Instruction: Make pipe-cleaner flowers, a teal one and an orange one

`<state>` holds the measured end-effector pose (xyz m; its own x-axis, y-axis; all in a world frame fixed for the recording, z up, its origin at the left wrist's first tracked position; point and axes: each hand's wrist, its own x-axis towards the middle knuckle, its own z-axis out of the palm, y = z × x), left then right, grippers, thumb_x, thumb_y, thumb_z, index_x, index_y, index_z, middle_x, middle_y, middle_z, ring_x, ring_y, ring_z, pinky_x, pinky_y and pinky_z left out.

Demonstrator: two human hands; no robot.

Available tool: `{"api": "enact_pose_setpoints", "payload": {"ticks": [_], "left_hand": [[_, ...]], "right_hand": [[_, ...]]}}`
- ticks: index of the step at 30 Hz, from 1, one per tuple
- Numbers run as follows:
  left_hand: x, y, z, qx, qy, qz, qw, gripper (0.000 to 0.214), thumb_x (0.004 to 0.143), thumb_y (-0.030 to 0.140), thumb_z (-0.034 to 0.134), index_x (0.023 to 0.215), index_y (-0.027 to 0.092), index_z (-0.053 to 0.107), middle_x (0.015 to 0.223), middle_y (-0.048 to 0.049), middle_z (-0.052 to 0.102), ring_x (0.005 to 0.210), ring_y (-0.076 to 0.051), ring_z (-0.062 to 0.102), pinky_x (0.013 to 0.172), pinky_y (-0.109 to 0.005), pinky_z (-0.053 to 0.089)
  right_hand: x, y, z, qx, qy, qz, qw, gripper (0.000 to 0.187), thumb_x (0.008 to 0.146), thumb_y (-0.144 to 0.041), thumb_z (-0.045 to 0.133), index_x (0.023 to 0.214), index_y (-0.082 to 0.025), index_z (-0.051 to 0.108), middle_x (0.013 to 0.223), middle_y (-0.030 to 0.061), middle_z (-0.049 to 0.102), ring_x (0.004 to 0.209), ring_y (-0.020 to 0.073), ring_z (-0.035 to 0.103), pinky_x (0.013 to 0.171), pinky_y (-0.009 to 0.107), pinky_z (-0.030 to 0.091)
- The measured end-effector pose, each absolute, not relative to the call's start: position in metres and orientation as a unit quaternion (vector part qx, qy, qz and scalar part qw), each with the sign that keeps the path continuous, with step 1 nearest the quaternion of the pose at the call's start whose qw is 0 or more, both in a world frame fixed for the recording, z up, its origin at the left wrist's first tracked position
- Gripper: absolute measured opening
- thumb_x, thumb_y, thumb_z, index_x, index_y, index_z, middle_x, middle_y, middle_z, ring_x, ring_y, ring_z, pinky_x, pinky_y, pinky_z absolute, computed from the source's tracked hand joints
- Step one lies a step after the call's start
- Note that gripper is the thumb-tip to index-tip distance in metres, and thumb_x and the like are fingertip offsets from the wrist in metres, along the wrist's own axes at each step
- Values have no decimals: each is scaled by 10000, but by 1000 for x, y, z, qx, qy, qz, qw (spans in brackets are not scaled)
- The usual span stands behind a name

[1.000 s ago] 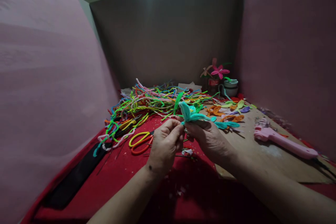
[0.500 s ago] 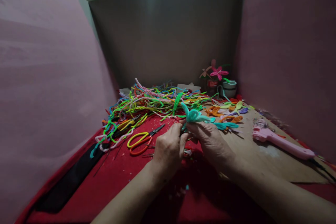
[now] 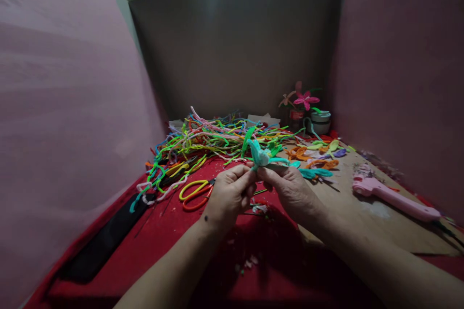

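A teal pipe-cleaner flower (image 3: 264, 155) sits above my two hands, which pinch its base together over the red cloth (image 3: 152, 251). My left hand (image 3: 229, 194) has its fingers curled, thumb and fingertips closed on the flower's stem. From the right, my right hand (image 3: 292, 191) meets it, its fingers also closed on the stem. The stem itself is hidden between the fingers.
A tangled heap of coloured pipe cleaners (image 3: 203, 142) lies behind the hands. Yellow and orange scissors (image 3: 194, 192) rest left of them. A pink glue gun (image 3: 391, 194) lies on a brown board (image 3: 366, 212); loose petals (image 3: 315, 154) and a pink flower in a pot (image 3: 306, 104) are at the back.
The teal flower has been turned in my fingers, its petals now bunched closer. Both hands stay together at the same spot, shifting only slightly.
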<state>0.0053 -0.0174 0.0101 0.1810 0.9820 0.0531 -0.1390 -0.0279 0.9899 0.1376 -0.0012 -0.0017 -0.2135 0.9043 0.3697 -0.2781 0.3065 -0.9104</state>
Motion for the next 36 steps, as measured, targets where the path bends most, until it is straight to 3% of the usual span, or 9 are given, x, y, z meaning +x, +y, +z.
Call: {"api": "enact_pose_setpoints", "payload": {"ticks": [8,12,14,17,20,22,31,34,36], "left_hand": [[-3,-13,5,432,254,421,756,207,761,334,619,720,150,534,440,106,341,293,4,84,247,-116,210],[-6,-12,6,465,256,387,754,240,771,370,599,725,142,540,459,99,343,288,8,99,261,-126,202],[-5,-13,7,546,303,393,675,294,807,413,537,690,144,529,476,67,409,285,-10,227,293,-149,243],[0,-16,3,670,408,441,436,267,832,380,501,687,156,526,535,26,485,408,-60,416,416,-181,333],[4,-17,-6,728,447,481,198,149,788,266,553,676,171,530,548,35,461,492,-74,404,506,-198,332],[5,-17,-10,734,452,482,155,159,800,227,516,651,173,519,532,43,431,482,-70,365,499,-197,309],[2,-19,4,563,346,430,616,275,813,389,510,660,162,483,443,79,393,314,-22,238,340,-162,201],[4,-19,3,565,343,415,626,274,825,405,483,697,162,501,462,77,393,321,-25,218,336,-167,205],[5,-19,0,625,397,428,518,277,829,393,481,689,158,519,503,50,436,369,-45,317,373,-177,261]], "right_hand": [[139,4,-15,-204,-512,642,533,181,748,-349,642,742,-170,663,682,2,601,633,120,500,641,272,398],[138,4,-16,-199,-499,659,527,137,725,-298,664,691,-166,655,641,-1,589,583,113,492,610,270,400],[138,4,-18,-218,-503,647,530,133,733,-302,653,728,-171,669,660,8,602,602,126,505,627,286,407],[139,4,-20,-247,-499,615,558,139,728,-309,659,767,-178,685,707,13,622,650,137,517,669,299,408],[140,3,-19,-254,-498,593,580,124,697,-288,684,760,-182,698,711,0,630,692,142,519,715,301,399],[140,2,-18,-259,-500,590,579,123,692,-283,686,763,-183,703,710,-6,633,683,137,508,708,295,394],[141,4,-22,-203,-499,678,500,212,722,-392,658,726,-180,671,590,-1,582,546,133,494,560,292,382],[140,3,-22,-212,-496,688,486,236,752,-408,623,727,-176,658,576,5,568,555,142,497,562,299,386],[140,2,-21,-225,-494,660,520,205,766,-372,617,715,-176,646,610,0,562,587,134,489,584,292,385]]}}
